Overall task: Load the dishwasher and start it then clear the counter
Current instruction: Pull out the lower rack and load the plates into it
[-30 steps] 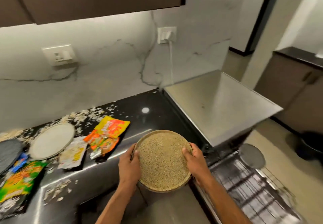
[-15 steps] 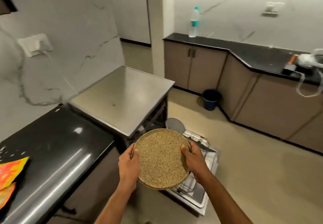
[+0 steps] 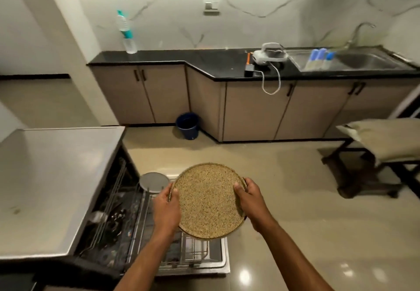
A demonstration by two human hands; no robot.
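A grey plate (image 3: 154,182) is stood upright in what appears to be the pulled-out rack (image 3: 145,229) of the open dishwasher (image 3: 68,188). A speckled round plate (image 3: 208,201) is held above the lowered door (image 3: 216,256), gripped at opposite rims by the left hand (image 3: 167,211) and right hand (image 3: 251,202).

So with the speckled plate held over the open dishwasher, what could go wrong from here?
1. The speckled plate is held only at its rim by the left hand and right hand; it might slip onto the lower rack.
2. A grey plate already stands in the rack, so the two could knock together.
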